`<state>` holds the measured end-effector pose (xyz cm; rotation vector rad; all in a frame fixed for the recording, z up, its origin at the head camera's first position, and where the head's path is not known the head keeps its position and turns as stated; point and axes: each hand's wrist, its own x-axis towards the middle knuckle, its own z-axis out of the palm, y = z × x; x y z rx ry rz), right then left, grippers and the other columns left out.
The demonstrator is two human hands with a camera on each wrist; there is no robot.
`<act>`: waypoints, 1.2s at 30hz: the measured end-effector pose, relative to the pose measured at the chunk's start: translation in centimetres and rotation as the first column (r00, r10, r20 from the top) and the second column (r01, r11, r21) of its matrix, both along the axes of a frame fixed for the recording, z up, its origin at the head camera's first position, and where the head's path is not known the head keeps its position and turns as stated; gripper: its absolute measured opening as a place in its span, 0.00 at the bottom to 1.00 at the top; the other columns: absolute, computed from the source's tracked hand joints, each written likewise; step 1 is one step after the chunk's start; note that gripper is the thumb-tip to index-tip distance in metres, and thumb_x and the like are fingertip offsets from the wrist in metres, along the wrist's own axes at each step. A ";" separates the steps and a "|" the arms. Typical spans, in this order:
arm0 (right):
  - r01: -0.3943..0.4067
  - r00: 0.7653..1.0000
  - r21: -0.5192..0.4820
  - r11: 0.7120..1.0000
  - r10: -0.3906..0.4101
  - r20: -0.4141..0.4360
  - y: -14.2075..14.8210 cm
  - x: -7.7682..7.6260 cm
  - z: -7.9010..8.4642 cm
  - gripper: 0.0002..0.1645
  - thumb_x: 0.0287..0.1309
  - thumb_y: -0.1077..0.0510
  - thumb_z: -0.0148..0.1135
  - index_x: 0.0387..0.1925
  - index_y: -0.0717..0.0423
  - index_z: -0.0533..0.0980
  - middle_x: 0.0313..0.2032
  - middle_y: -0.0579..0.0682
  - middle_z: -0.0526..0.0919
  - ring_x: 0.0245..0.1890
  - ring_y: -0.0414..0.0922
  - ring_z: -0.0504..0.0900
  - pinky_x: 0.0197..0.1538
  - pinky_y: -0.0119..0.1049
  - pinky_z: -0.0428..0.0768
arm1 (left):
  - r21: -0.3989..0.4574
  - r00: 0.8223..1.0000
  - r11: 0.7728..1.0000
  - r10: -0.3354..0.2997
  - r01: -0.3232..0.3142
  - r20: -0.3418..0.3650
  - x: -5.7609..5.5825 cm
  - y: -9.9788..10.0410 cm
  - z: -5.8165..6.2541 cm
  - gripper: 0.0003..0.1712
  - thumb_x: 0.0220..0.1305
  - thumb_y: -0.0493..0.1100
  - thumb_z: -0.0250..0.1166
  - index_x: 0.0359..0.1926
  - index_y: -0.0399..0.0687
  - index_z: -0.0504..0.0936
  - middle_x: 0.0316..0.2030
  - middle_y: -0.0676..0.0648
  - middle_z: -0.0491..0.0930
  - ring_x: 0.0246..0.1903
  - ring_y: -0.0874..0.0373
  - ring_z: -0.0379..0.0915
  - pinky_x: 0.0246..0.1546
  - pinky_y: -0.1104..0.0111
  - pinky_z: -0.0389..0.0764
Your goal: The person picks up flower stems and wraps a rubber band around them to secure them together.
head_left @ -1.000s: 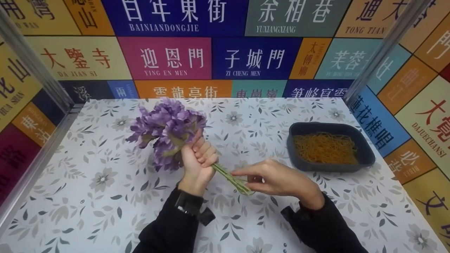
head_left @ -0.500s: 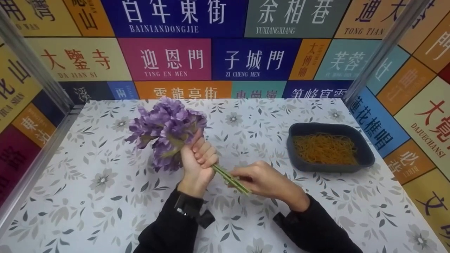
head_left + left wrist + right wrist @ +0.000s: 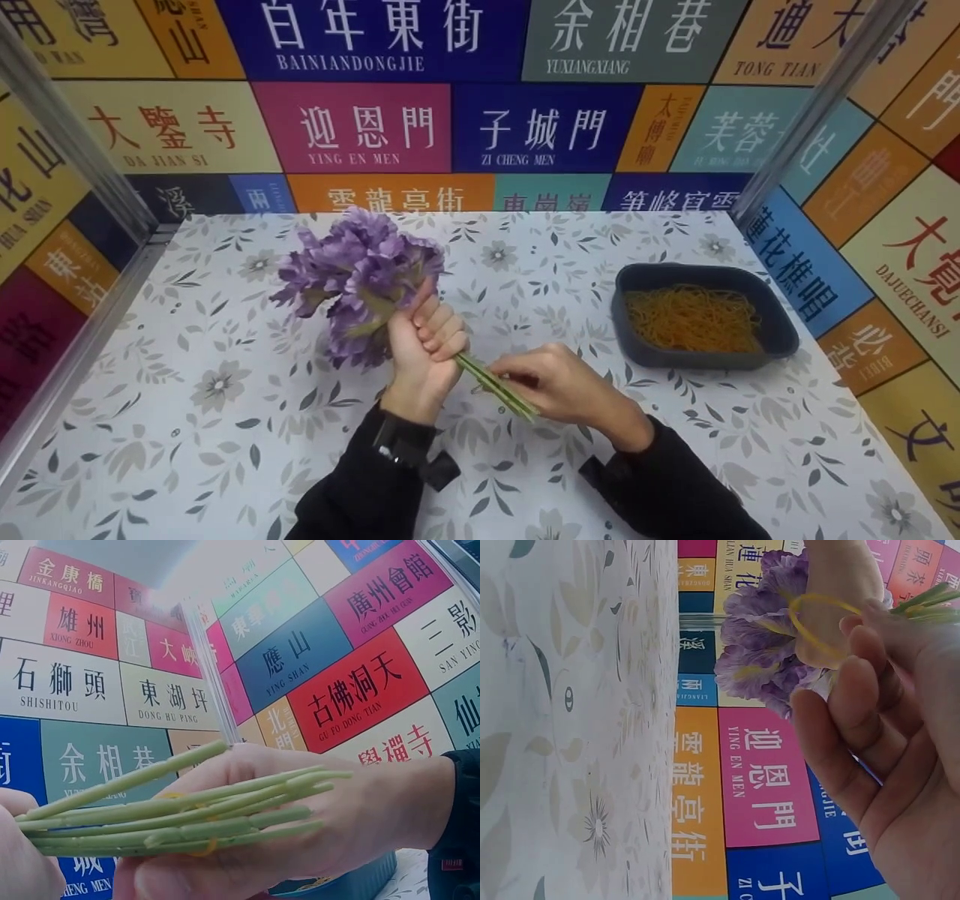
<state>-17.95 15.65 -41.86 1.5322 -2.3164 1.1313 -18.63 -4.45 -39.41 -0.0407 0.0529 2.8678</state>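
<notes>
My left hand [image 3: 427, 345] grips a bunch of purple artificial flowers [image 3: 352, 270] just under the blooms. The heads lean to the far left, and the bare green stems [image 3: 499, 386] stick out toward the lower right. Beside these stems, my right hand [image 3: 559, 386] pinches a thin yellow rubber band [image 3: 793, 615] between thumb and fingers. In the right wrist view the band makes a stretched loop, with its far side free of the fingers. Yellow bits of band [image 3: 211, 846] show against the stems in the left wrist view; whether it circles all of them is hard to tell.
A dark rectangular tub [image 3: 697, 360] stands at the right of the table, holding a heap of yellow rubber bands [image 3: 694, 319]. A white cloth with leaf and flower print [image 3: 217, 442] covers the table. Coloured sign panels [image 3: 352, 124] rise behind and at both sides.
My right hand has slid up the stems toward the left hand, taking the rubber band off the tip area where it looped earlier. The left hand and flowers stay nearly still.
</notes>
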 end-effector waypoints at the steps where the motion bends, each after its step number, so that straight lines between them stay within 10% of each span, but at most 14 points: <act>1: 0.009 1.000 0.008 1.000 -0.009 0.004 0.0 0.0 0.0 0.07 0.68 0.65 0.62 0.42 0.55 0.84 0.26 0.43 0.84 0.20 0.31 0.75 0.22 0.21 0.73 | 0.008 1.000 1.000 -0.003 0.003 -0.004 0.1 0.0 0.1 0.35 0.80 0.46 0.41 0.09 0.51 0.60 0.04 0.54 0.59 0.10 0.66 0.38 0.08 0.76 0.44; 15: 0.167 0.982 -0.004 0.986 -0.166 0.086 -1.4 1.2 -0.3 0.17 0.64 0.69 0.49 0.21 0.51 0.69 0.15 0.38 0.68 0.15 0.29 0.63 0.16 0.22 0.61 | 0.066 0.992 0.997 -0.023 0.031 -0.123 1.7 1.1 1.0 0.34 0.82 0.48 0.38 0.11 0.53 0.55 0.06 0.56 0.57 0.10 0.66 0.38 0.08 0.77 0.43; 28: 0.436 0.887 0.115 0.893 -0.447 0.110 -2.7 2.0 -0.3 0.19 0.67 0.64 0.52 0.19 0.50 0.66 0.17 0.37 0.62 0.18 0.37 0.65 0.21 0.31 0.65 | 0.042 0.990 0.998 -0.032 0.038 -0.137 2.4 2.2 0.7 0.33 0.81 0.47 0.36 0.11 0.54 0.54 0.06 0.57 0.57 0.10 0.66 0.38 0.08 0.77 0.43; 36: 0.224 0.974 0.158 0.962 -0.227 0.000 -2.6 3.4 -0.3 0.09 0.64 0.67 0.54 0.29 0.53 0.73 0.22 0.42 0.73 0.20 0.36 0.70 0.24 0.29 0.73 | 0.163 0.980 0.985 0.087 -0.058 -0.181 2.1 0.8 1.2 0.32 0.82 0.48 0.36 0.13 0.53 0.54 0.09 0.57 0.50 0.10 0.66 0.38 0.09 0.77 0.44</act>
